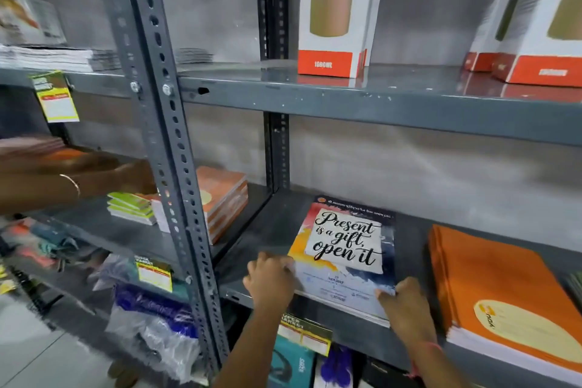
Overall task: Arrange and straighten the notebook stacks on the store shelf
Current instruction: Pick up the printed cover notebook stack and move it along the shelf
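Note:
A low stack of notebooks (345,249), its top cover printed "Present is a gift, open it", lies on the grey metal shelf (271,230). My left hand (271,280) grips the stack's near left corner. My right hand (404,305) presses on its near right corner at the shelf's front edge. To the right lies a thicker stack of orange notebooks (500,299), set at a slight angle. Another orange stack (223,198) stands in the shelf bay to the left, behind the upright post.
Another person's arm with a bangle (72,183) reaches into the left bay over small green pads (132,208). Boxed 1000ml bottles (333,9) stand on the shelf above. The perforated post (176,167) divides the bays. Plastic-wrapped goods (157,318) fill the lower shelf.

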Tool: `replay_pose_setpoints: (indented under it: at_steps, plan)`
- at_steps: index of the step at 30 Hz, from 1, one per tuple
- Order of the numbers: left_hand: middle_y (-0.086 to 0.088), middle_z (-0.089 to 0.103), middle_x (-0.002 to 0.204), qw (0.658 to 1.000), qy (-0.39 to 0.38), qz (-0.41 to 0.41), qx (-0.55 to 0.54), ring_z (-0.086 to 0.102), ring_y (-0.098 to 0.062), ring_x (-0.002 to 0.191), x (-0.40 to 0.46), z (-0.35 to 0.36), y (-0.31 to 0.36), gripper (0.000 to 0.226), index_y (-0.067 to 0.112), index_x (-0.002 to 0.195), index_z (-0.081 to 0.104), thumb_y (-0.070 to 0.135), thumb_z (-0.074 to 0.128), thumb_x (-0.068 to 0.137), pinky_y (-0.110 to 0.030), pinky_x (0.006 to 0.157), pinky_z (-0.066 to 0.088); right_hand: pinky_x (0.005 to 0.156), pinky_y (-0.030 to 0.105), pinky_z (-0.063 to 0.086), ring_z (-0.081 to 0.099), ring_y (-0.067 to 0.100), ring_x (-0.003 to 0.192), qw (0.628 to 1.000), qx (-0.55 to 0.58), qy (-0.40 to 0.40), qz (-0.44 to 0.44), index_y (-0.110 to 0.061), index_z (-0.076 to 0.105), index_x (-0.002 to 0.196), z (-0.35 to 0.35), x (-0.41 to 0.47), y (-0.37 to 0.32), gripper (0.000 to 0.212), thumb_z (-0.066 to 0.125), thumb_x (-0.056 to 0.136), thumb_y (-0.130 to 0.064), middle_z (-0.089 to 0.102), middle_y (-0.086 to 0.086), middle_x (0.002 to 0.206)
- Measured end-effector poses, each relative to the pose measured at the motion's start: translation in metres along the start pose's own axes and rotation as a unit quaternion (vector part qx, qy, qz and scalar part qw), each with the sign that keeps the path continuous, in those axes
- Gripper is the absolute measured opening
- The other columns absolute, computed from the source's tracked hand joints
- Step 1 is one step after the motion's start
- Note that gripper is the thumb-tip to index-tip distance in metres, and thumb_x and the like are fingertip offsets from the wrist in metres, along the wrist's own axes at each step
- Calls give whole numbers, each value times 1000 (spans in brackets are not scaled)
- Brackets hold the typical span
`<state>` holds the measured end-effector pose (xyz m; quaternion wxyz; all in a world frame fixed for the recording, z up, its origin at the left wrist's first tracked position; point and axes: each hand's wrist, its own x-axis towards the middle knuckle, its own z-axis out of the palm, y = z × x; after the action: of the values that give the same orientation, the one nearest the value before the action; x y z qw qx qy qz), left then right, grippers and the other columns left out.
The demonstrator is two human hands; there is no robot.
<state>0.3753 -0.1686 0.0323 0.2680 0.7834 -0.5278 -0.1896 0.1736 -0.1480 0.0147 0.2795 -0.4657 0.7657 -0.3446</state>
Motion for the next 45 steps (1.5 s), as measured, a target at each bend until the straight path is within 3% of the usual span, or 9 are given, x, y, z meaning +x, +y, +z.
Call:
replay_pose_setpoints:
  at_steps: [4,17,21,27,30,35,38,42,45]
  plan:
    - [-9,50,125,998,5,24,57,39,-32,117,-4,-1,4,26,22,97,67,12,45,89,-41,96,34,83,39,43,55,39,106,998,-53,18,-32,-6,44,115,-7,-6,-6,37,59,83,-16,48,19,125]
    - [-14,57,121,983,55,173,-19,48,-35,112,-90,55,158,34,10,104,67,32,45,92,-43,90,40,80,39,46,60,39,102,974,20,219,-58,-10,53,120,-145,6,47,33,47,88,-7,60,22,118]
    - [-15,62,114,961,2,268,-71,49,-35,112,-165,110,238,32,9,95,68,31,45,92,-40,91,39,75,37,45,61,40,101,957,-8,289,-5,-4,53,115,-239,20,107,29,46,86,-4,62,25,112]
    - [-34,65,89,915,-170,332,-151,61,-41,86,-272,196,344,35,-9,75,62,15,43,93,-45,72,40,71,40,41,59,44,98,948,4,315,53,-1,52,111,-361,41,218,26,41,87,-1,58,30,112]
    - [-28,64,86,904,-257,327,-98,60,-37,89,-312,237,378,36,-2,67,60,15,41,92,-39,68,40,90,44,42,52,44,112,954,-15,280,106,-4,49,123,-405,48,273,35,43,88,-5,54,29,123]
    - [-33,59,82,897,-320,298,-72,57,-42,84,-343,284,409,43,11,49,36,18,41,91,-43,69,45,113,50,20,17,30,143,963,-228,61,130,-33,18,146,-438,47,347,51,25,96,-39,16,5,157]
    - [-39,54,83,894,-340,281,-76,54,-48,85,-354,301,422,45,12,46,30,11,40,90,-39,61,33,115,51,7,2,24,147,959,-242,63,131,-44,27,141,-450,40,378,47,19,95,-47,8,-2,160]
    - [-28,63,103,881,-374,289,-3,57,-34,89,-367,324,434,27,1,79,60,9,37,91,-44,80,48,113,46,25,31,30,138,960,-185,116,175,-23,52,128,-479,39,388,50,23,95,-47,36,12,148]
    - [-23,57,124,878,-355,306,93,55,-35,111,-367,342,440,29,-5,113,54,7,39,92,-38,89,48,94,36,43,55,33,115,965,-171,110,168,-11,60,116,-485,48,373,37,35,95,-29,59,16,124]
